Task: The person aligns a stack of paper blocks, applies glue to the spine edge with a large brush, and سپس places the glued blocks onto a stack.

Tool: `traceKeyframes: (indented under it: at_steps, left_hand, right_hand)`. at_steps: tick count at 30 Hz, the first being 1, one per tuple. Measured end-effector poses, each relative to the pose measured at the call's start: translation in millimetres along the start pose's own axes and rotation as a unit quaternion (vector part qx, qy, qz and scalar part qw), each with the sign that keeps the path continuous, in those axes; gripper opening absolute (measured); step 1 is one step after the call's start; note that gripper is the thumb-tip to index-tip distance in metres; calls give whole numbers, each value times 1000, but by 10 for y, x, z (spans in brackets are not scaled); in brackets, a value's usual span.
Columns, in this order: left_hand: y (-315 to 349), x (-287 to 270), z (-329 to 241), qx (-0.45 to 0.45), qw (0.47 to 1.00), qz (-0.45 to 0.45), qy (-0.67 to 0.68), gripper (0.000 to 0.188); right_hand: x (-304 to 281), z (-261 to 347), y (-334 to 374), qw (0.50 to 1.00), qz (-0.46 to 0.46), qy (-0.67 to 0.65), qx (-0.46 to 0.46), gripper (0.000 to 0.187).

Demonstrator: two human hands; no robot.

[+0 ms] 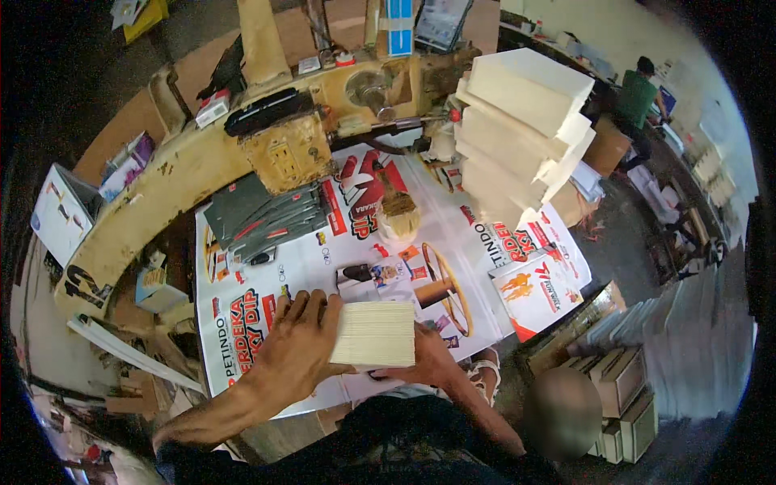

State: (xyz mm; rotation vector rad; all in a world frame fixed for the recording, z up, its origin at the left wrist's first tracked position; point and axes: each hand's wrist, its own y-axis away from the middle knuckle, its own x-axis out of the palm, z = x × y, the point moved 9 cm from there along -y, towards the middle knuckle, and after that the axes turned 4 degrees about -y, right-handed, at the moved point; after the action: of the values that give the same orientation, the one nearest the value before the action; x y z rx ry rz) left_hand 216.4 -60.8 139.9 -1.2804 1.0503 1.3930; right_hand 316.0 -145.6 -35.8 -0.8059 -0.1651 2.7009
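My left hand (301, 343) and my right hand (432, 356) grip a cream paper block (373, 334) from its two sides. Fine parallel ridges run across its upward face, like many thin paper sections pressed together. The left fingers curl over its left edge, while the right fingers are partly hidden beneath and behind it. Below the block lies a large printed poster sheet (364, 275) covering the work surface. Just beyond the block stands a pale tub (399, 233) with a glue-stained brush (396, 198) across its top.
Dark grey sheets (259, 217) lie fanned out at the left. A tall, uneven stack of cream paper blocks (521, 121) rises at the right. The worn yellowish machine frame (121, 214) arches behind the surface. More paper blocks (626, 388) sit low right. A person in green (634, 99) is farther off.
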Motion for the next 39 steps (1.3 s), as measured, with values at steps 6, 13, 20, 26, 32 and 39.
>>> traceKeyframes:
  at_steps: [6,13,20,26,32,39]
  left_hand:
    - [42,-123,-82,14,1000,3,5,79]
    - [72,-189,-60,22,1000,8,9,78]
    - [186,-13,56,-3,999,1,49,75]
    - [415,235,580,-152,935,-114,300,90]
    - [988,1968,803,-180,891,-182,375,80]
    - [882,2224,540,-283,797,-159,509,72]
  right_hand:
    - [23,41,93,999,7,30,29,100]
    - [50,52,159,997,-52,47,-37,101]
    - [49,168,87,997,-36,66,-31,89]
    - [-1027,605,205,990,-134,-29,-25,72]
    - [-1218,1007,-42,982,-158,-76,-71,69]
    - [-856,357,-51,979,-132,-155,23,91]
